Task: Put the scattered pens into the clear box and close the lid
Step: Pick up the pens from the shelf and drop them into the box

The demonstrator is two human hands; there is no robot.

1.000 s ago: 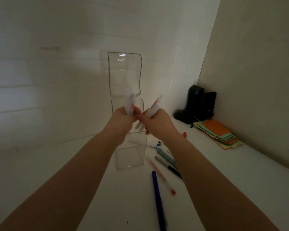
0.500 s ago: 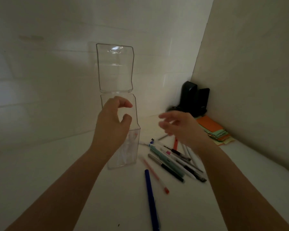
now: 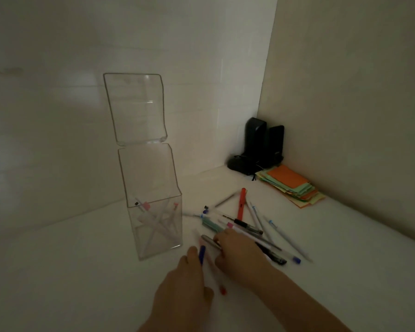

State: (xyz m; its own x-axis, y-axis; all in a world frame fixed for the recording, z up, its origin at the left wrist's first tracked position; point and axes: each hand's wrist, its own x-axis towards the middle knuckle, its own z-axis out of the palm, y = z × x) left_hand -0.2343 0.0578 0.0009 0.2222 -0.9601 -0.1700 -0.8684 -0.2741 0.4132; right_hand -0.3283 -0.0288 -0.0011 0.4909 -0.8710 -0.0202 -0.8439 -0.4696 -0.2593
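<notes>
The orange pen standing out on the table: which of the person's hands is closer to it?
The right hand. It rests on the pens just below the orange pen; the left hand is lower and further left, at the blue pen.

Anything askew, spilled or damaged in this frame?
Nothing damaged. Loose pens lie crisscrossed on the white tabletop right of the upright clear plastic box, whose hinged lid stands open. The stack of coloured paper is fanned unevenly.

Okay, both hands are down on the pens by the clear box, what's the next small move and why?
Probably close the left hand on the blue pen under it and lift it to the clear box: its lid stands open, and many pens still lie loose on the table.
</notes>
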